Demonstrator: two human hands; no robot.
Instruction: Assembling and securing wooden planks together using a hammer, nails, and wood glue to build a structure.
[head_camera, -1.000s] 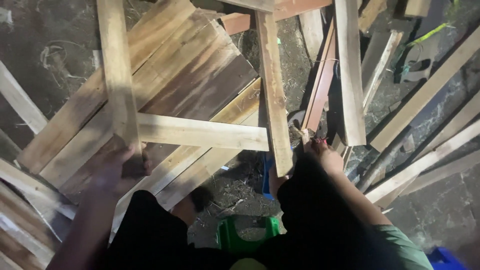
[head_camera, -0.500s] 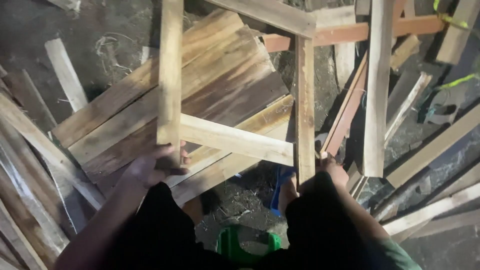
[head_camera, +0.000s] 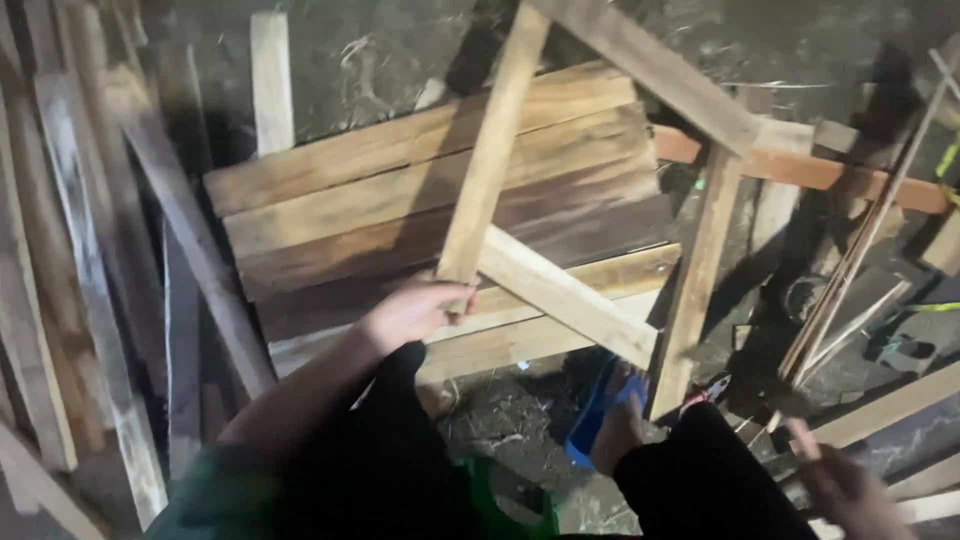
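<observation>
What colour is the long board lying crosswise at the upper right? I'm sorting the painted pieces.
Reddish orange board, unlike the pale bare wood around it; the head view shows it.

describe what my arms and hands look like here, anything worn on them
Both hands are bare, with no gloves, rings or watch showing. The left hand leads into a bare forearm and a green short sleeve. The right hand is motion-blurred at the frame's corner.

slat frame (head_camera: 560, 290) on stacked boards (head_camera: 400, 200)

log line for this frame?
left hand: grips wooden frame at slat end | right hand: free, blurred | pliers: on floor
</observation>
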